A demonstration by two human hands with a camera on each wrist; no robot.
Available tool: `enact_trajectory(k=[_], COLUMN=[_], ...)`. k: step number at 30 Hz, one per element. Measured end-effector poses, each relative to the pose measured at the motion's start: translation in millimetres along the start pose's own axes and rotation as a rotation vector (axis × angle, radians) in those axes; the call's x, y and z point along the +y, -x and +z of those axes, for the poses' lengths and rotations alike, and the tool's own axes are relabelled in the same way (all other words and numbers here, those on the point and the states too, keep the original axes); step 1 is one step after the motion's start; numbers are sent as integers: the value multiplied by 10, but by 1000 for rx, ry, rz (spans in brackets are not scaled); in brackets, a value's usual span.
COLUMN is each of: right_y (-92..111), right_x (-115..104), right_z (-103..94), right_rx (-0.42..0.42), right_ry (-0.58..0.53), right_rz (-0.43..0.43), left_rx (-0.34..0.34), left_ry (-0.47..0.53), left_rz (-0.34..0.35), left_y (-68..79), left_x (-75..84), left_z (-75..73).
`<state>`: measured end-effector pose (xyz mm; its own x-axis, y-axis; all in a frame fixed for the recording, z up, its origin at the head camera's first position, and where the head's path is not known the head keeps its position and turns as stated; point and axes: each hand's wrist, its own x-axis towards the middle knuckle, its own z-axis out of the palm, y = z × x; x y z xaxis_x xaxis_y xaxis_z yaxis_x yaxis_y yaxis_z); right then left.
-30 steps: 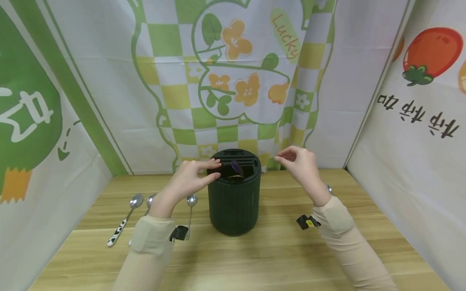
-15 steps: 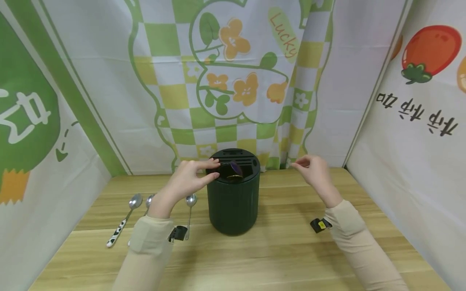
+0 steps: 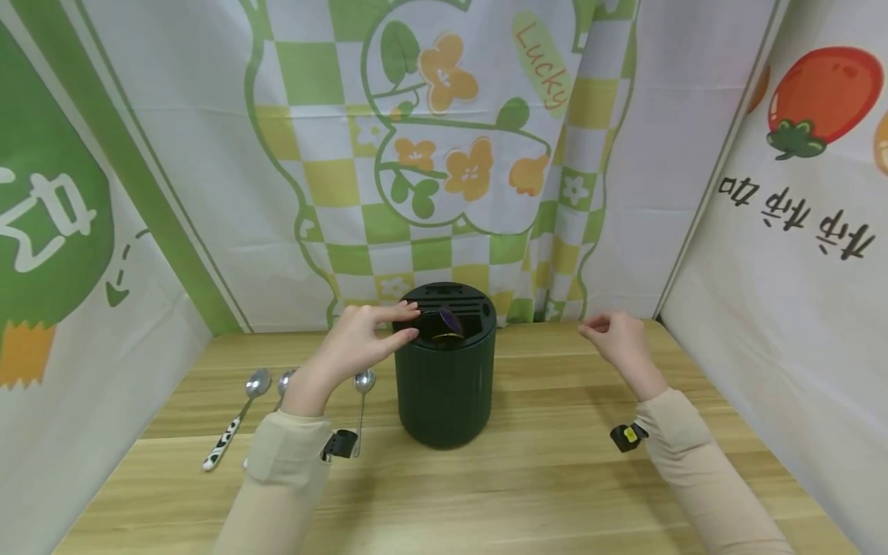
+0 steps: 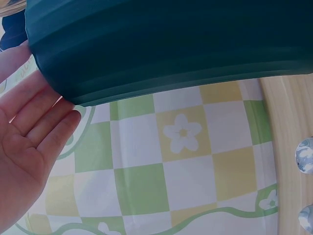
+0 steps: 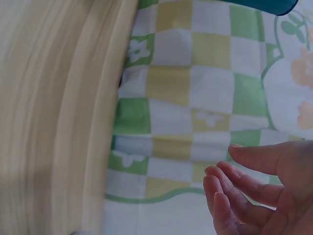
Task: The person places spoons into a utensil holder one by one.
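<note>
A dark green ribbed utensil holder (image 3: 444,401) stands upright on the table, with a slotted black top. Inside its opening show a purple oval piece (image 3: 451,321) and a gold-edged piece (image 3: 447,337); their lower parts are hidden. My left hand (image 3: 357,339) rests on the holder's left rim, fingers extended. In the left wrist view those fingers (image 4: 54,117) lie against the holder's end. My right hand (image 3: 620,347) hovers to the right of the holder, apart from it. Its fingers (image 5: 244,186) are loosely bent with nothing between them and the thumb.
Left of the holder lie a spoon with a black-and-white patterned handle (image 3: 224,442), a spoon partly behind my left wrist (image 3: 285,380), and a thin metal spoon (image 3: 364,381). A printed cloth (image 3: 437,254) hangs behind the wooden table (image 3: 486,501).
My right hand has moved right and slightly down, farther from the holder. A spoon bowl seen earlier beside the right wrist is now out of sight. The left hand stays at the rim.
</note>
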<state>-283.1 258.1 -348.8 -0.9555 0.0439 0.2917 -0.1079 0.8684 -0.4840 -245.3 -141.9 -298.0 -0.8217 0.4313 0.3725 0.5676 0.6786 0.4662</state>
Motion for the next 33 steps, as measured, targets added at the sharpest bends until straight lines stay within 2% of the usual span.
enact_trajectory(k=[12, 28, 33], right_y=[14, 21, 32], right_x=[291, 669, 770], right_z=[12, 90, 127], right_rx=[-46, -85, -78], right_ry=[41, 21, 41], right_rz=[89, 134, 126], left_rx=[-1, 8, 7], left_ry=[7, -6, 6], left_rz=[0, 11, 9], left_y=[-6, -9, -9], left_x=[2, -17, -19], left_z=[-5, -2, 1])
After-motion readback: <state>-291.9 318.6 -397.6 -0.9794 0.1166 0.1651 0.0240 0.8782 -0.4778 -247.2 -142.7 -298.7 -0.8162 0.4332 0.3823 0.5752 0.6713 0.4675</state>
